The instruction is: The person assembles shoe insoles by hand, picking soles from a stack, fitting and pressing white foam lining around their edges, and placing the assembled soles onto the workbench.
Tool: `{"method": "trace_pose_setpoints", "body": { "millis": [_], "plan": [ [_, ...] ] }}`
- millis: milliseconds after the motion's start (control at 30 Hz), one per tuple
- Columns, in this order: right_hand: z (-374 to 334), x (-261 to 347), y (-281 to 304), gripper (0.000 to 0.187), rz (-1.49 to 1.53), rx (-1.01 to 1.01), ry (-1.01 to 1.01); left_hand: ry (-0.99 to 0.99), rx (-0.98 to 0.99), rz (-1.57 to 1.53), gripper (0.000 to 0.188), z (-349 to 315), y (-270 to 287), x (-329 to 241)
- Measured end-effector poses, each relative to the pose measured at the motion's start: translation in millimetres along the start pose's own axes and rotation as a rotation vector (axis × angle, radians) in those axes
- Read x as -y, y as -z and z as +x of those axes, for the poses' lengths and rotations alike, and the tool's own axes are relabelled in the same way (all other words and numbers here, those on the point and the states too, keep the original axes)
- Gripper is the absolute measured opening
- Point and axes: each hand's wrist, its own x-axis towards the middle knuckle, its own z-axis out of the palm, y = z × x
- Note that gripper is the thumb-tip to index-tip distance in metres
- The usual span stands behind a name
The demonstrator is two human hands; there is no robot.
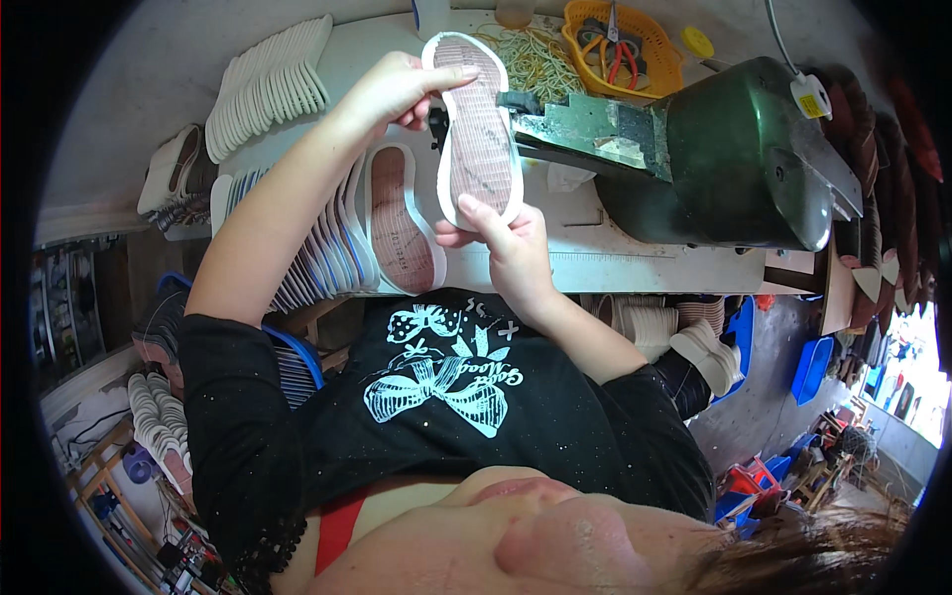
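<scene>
Both my hands hold one shoe insole (483, 149), which has a pinkish-brown lined face and a white rim. My left hand (392, 91) grips its far end, thumb on top and fingers curled under. At the near end, my right hand (514, 248) pinches the edge between thumb and fingers. The insole is beside the narrow arm of a dark green sewing machine (734, 159); whether they touch, I cannot tell. A similar insole (399, 223) lies face up on the white table (585, 266), left of my right hand.
Left of that insole stands a row of white-edged soles (322, 243). White soles (270, 89) are stacked at the far left. A yellow basket (666, 84) holds tools behind the machine, near tangled pale cord (540, 64). Blue bins (813, 369) are at lower right.
</scene>
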Motion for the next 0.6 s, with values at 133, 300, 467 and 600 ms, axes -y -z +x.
{"method": "trace_pose_setpoints", "body": {
  "millis": [133,300,467,600],
  "plan": [
    [24,3,-10,0.025,0.042,-0.076,0.086,0.001,0.040,0.137,0.050,36,19,-7],
    [42,6,-16,0.030,0.032,-0.134,0.070,-0.697,-0.332,0.924,0.057,72,37,-10],
    [51,10,-14,0.034,-0.080,-0.190,0.062,-0.665,0.663,0.727,0.043,74,32,-30],
    [52,18,-11,0.037,-0.129,-0.179,0.028,-0.392,0.701,0.804,0.035,62,37,-46]
  ]
}}
